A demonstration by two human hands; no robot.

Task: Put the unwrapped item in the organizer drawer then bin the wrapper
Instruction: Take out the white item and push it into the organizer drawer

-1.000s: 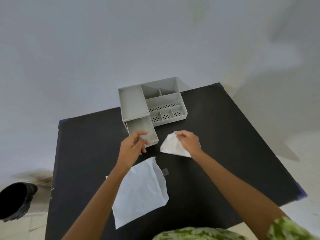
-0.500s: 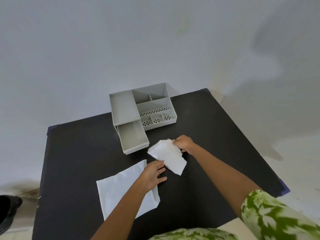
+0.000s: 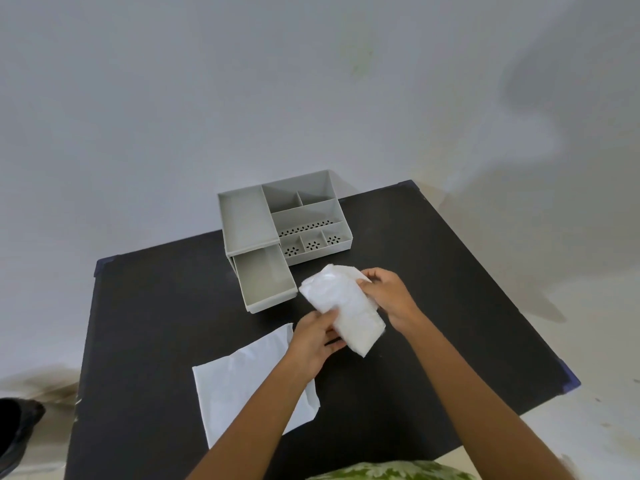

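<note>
Both hands hold a white folded item above the black table. My left hand grips its near lower edge and my right hand grips its far right side. Just beyond it stands a grey organizer whose drawer is pulled out toward me, with nothing visible inside. A flat white wrapper lies on the table under my left forearm, which covers part of it.
A dark bin sits on the floor at the lower left edge of view. The organizer has several small open compartments on its right side. A pale wall rises behind the table.
My left hand left the drawer front, came back over the wrapper and took hold of the white item. The item has been lifted and turned lengthwise between both hands.
</note>
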